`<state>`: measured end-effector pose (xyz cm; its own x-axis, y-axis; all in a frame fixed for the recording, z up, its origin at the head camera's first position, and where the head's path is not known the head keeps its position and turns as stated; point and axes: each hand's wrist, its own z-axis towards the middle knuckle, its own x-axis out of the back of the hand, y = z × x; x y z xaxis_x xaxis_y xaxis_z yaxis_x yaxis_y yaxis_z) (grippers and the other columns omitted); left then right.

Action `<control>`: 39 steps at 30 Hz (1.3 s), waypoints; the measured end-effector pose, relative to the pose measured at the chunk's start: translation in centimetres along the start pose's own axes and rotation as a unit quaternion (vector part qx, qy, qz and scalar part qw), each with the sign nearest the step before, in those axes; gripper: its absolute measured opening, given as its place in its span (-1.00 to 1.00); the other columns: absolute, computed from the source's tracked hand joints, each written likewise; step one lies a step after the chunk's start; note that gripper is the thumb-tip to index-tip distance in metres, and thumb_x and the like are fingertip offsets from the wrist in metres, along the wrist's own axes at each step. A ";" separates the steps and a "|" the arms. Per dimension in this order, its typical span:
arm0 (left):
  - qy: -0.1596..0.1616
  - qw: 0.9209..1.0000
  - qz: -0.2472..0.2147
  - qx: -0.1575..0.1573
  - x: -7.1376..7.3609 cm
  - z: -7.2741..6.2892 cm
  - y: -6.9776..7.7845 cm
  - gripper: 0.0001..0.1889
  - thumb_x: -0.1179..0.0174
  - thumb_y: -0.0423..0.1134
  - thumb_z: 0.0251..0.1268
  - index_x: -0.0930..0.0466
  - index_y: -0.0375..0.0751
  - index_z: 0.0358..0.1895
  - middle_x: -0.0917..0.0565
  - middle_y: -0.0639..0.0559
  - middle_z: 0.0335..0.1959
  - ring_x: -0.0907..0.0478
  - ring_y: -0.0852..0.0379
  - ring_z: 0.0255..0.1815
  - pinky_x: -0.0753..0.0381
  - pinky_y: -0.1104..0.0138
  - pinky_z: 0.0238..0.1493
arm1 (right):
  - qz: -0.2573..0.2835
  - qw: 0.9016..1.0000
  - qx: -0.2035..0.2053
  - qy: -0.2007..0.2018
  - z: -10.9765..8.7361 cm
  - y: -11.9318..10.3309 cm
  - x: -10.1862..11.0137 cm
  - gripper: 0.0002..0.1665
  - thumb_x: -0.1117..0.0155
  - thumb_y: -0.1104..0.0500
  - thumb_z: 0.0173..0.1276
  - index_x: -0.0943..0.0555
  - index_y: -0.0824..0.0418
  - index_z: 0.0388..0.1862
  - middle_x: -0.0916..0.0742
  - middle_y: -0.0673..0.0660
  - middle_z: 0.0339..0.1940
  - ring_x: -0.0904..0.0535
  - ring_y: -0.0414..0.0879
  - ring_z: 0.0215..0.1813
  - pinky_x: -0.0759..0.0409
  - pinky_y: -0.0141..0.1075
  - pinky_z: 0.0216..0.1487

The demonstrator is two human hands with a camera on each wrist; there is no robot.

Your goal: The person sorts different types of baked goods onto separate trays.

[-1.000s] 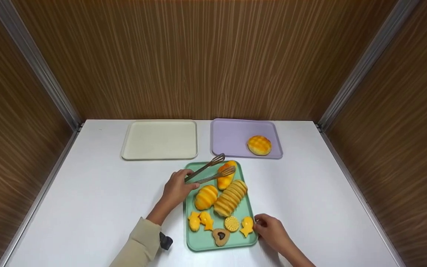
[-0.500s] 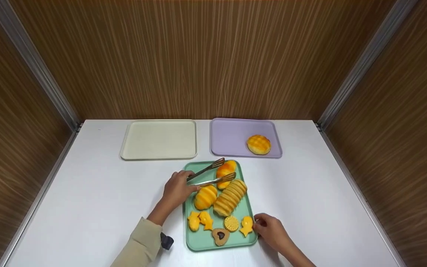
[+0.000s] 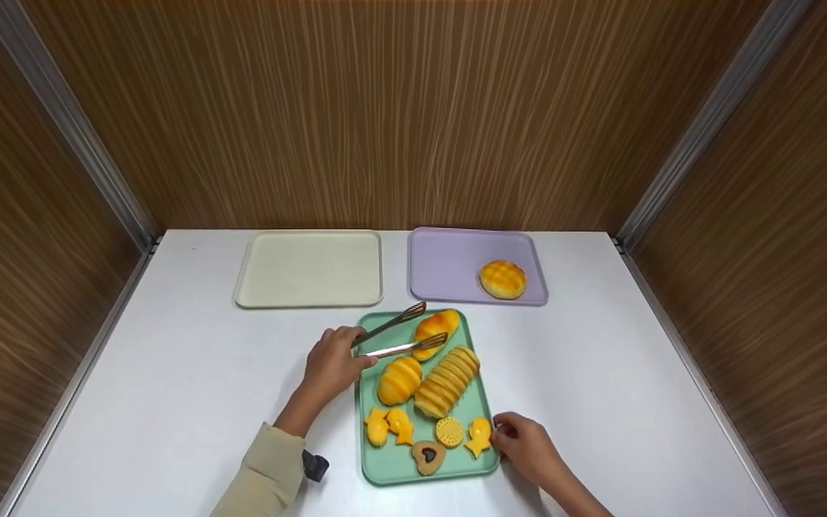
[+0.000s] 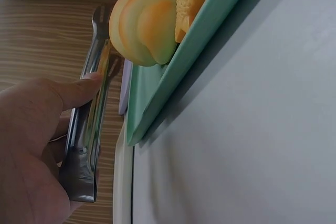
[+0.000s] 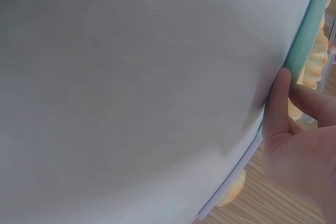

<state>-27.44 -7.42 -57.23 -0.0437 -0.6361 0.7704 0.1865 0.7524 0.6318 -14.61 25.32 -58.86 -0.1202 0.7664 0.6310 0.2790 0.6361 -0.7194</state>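
My left hand (image 3: 331, 365) holds metal tongs (image 3: 399, 349) by the arms, with the thumb on one side in the left wrist view. The tongs' slotted ends stand apart at an orange-yellow bread roll (image 3: 445, 321) at the far end of the green tray (image 3: 392, 470). One end overlaps the roll in the head view; whether it touches is unclear. My right hand (image 3: 528, 446) pinches the tray's near right edge between thumb and fingers, beside a fish-shaped biscuit (image 3: 479, 434). A striped oval bun (image 3: 399, 380) and a long ridged loaf (image 3: 448, 382) lie mid-tray.
Behind the green tray are a cream tray (image 3: 309, 269) and a purple tray (image 3: 446, 262) bearing a round bun (image 3: 503, 279). A heart-shaped biscuit (image 3: 428, 459), a round biscuit (image 3: 449, 432) and more fish-shaped biscuits (image 3: 400, 426) lie at the green tray's near end. Wood-grain panels surround the white table.
The tongs first dropped lower over the bread roll, then shifted left with my left hand. The roll has turned, its near end swinging left. My right hand stays at the tray's edge.
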 end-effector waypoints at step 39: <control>0.014 1.000 0.017 -0.004 -1.2 0.3 -1.1 -0.51 -0.49 -0.08 0.14 -0.65 -0.18 0.12 -0.69 -0.07 0.08 -0.51 -0.05 0.00 -0.53 0.06 0.03 | -0.009 1.000 -0.003 -0.006 0.1 -0.1 0.0 -0.68 -0.30 0.33 0.36 -0.64 0.37 0.08 -0.68 0.05 -0.32 -0.54 -0.14 -0.30 -0.59 -0.31 -0.32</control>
<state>-27.84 -7.39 -58.84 -0.0108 -0.6152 0.7883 0.1962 0.7718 0.6049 -14.73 25.29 -58.77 -0.1365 0.7559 0.6403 0.2832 0.6492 -0.7059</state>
